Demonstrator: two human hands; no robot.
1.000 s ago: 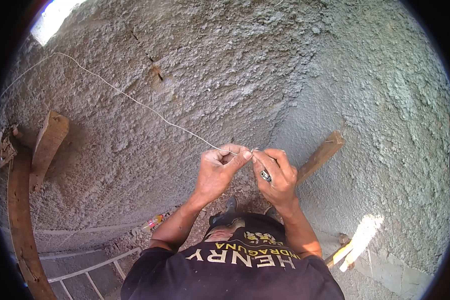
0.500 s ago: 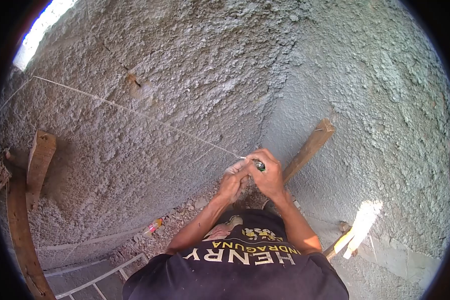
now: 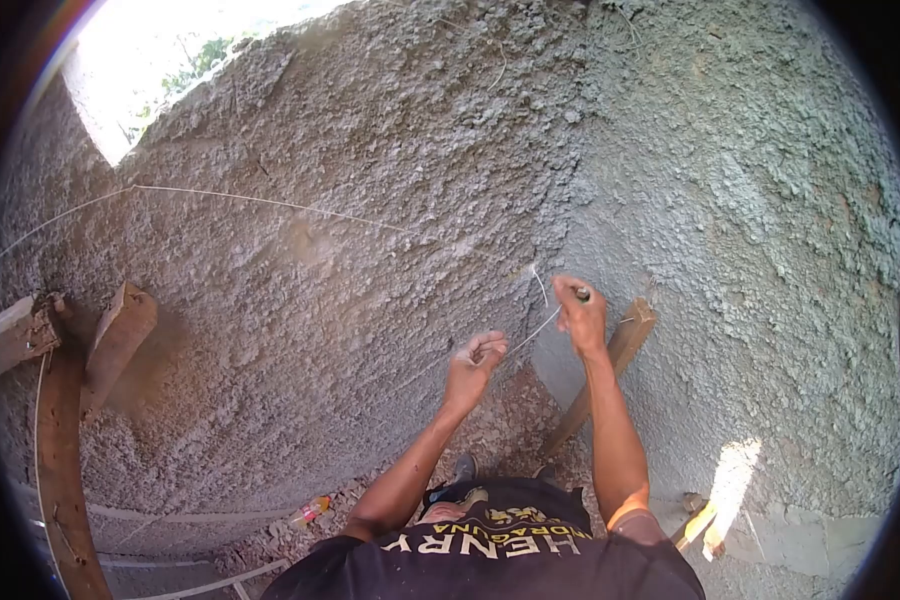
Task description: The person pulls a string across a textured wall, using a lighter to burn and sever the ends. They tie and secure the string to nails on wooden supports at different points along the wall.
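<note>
**Rough grey corner: string handled between two raised hands**

Coarse plaster wall [image 3: 390, 140] fills the view, meeting a second face in a corner ahead of you; daylight enters at upper left. Your hands stand apart, near that corner. White string [image 3: 535, 331] spans the gap between them, and a bent strand rises beside the right fingertips.

Left hand [image 3: 473, 367]: fingers curled narrow, apparently pinching the string. Right hand [image 3: 583, 318]: closed around a small dark object [image 3: 582, 295], identity unclear; whether it also grips the string, you cannot tell. A wooden post [image 3: 618, 350] leans just beside your right forearm. Pale line [image 3: 270, 203] crosses the wall at left; its join to your string is not visible.

Step, as judged: working the string by hand. Next move seems to call for a secure pinch and slack kept clear of the post.
</note>
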